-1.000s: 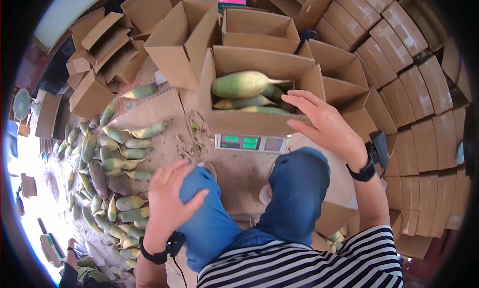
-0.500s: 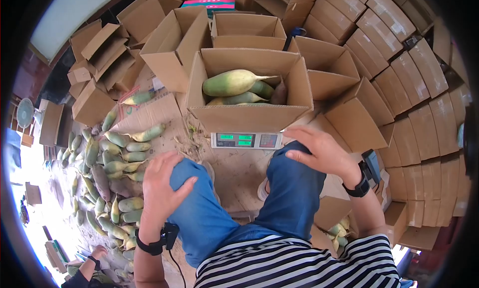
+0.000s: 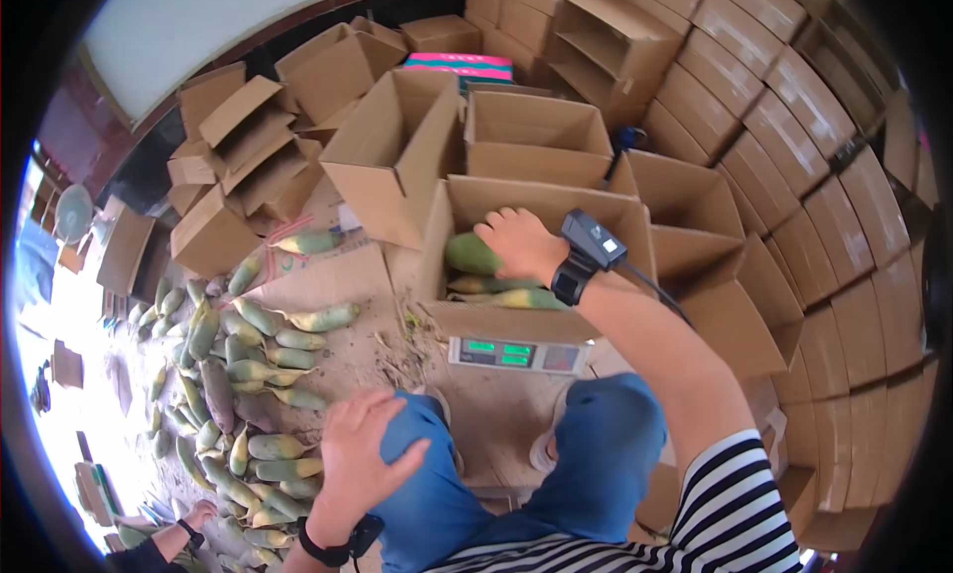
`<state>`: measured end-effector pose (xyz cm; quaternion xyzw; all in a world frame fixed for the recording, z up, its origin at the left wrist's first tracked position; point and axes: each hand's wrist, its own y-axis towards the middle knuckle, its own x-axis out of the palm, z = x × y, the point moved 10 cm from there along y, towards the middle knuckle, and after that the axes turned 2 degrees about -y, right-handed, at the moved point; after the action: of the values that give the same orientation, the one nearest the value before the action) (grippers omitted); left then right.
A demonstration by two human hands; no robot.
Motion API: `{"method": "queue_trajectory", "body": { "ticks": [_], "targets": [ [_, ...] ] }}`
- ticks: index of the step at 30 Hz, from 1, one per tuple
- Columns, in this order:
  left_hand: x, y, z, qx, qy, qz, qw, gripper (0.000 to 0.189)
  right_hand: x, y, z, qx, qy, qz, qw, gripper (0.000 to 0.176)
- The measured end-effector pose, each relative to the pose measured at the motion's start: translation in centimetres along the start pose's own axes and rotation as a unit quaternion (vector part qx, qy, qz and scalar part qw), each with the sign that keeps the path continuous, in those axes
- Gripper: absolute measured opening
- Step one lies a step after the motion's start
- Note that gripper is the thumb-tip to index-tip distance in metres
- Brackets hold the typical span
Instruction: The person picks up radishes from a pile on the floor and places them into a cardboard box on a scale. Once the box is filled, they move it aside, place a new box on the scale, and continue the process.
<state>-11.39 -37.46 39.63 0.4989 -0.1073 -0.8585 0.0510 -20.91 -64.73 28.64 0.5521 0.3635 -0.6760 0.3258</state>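
Observation:
An open cardboard box (image 3: 516,322) rests on a digital scale (image 3: 520,355) with green lit digits. Inside it my right hand (image 3: 519,243) is closed over a large green radish (image 3: 470,254), covering its right part. More radishes (image 3: 516,297) lie beneath it in the box. My left hand (image 3: 364,454) rests on my left knee with its fingers apart and nothing in it.
Many green radishes (image 3: 284,357) cover the floor at left. Open cardboard boxes (image 3: 536,136) stand behind and right of the scale; stacked cartons (image 3: 794,186) line the right wall. Another person's hand (image 3: 200,514) shows at lower left.
My right hand has left my right knee and reached into the box onto the top radish. The view has tilted up, while my left hand has stayed on the knee.

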Motion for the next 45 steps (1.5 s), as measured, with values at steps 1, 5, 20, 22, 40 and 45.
{"method": "queue_trajectory", "body": {
  "ticks": [1, 5, 20, 22, 40, 45],
  "targets": [
    [-0.3, 0.4, -0.4, -0.011, 0.008, 0.01, 1.0, 0.046, 0.4, 1.0, -0.2, -0.015, -0.003, 0.008, 1.0, 0.083],
    [-0.5, 0.1, -1.4, -0.042, -0.025, 0.002, 0.999, 0.044, 3.8, 2.4, 0.0, 0.041, -0.021, -0.022, 0.999, 0.1],
    [2.4, 1.1, -1.2, -0.019, -0.257, -0.031, 0.966, 0.071, -17.8, -6.9, -2.5, 0.06, 0.228, 0.214, 0.948, 0.106],
    [2.0, 2.5, -2.2, -0.05, -0.356, -0.034, 0.932, 0.085, -20.1, -7.9, -4.6, 0.05, 0.516, 0.231, 0.823, 0.104],
    [18.7, -21.9, -29.7, -0.527, -0.643, 0.162, 0.532, 0.05, -13.0, -9.4, -26.3, -0.226, 0.257, 0.024, 0.94, 0.059],
    [23.8, -28.8, -38.7, -0.607, -0.413, 0.137, 0.665, 0.067, -13.3, -8.5, -26.1, -0.191, 0.281, 0.075, 0.938, 0.042]
  ]
}}
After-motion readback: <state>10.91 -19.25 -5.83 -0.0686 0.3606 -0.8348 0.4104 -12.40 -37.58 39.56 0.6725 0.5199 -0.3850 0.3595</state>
